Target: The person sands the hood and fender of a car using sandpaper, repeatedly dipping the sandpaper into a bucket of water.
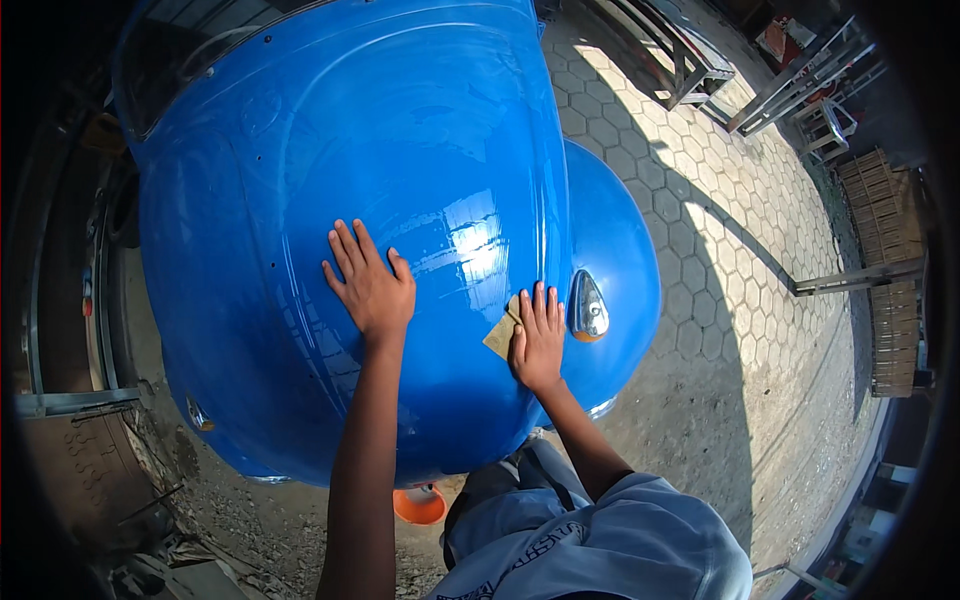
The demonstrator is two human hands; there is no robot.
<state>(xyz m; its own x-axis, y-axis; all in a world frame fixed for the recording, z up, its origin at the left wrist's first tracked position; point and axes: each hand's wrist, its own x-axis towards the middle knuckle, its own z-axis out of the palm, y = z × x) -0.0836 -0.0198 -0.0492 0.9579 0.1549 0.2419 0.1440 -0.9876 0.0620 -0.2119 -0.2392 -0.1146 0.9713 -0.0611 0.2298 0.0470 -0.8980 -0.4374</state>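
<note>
One small tan sheet of sandpaper [502, 330] lies flat on the glossy blue car body [400, 150], just right of centre in the picture, pinned there under the right hand [538, 335]. That hand is spread, fingers pointing to 12 o'clock, its palm pressing the sheet against the paint; only the sheet's corner shows at 9 o'clock of the hand, so pressure looks spread evenly over the curve. The left hand [370, 285] lies open and empty on the same panel, at 9 o'clock from the sheet and well apart, likely as a brace while leaning over the rounded shape. Just beside the right hand, at 3 o'clock, sits one chrome lamp housing [588, 305] on the blue fender [620, 250]. Below the body, at 6 o'clock, one orange bowl [420, 505] rests on the ground. Hexagonal paving [700, 200] spreads to 2 o'clock, with metal frames [680, 60] near the top.
</note>
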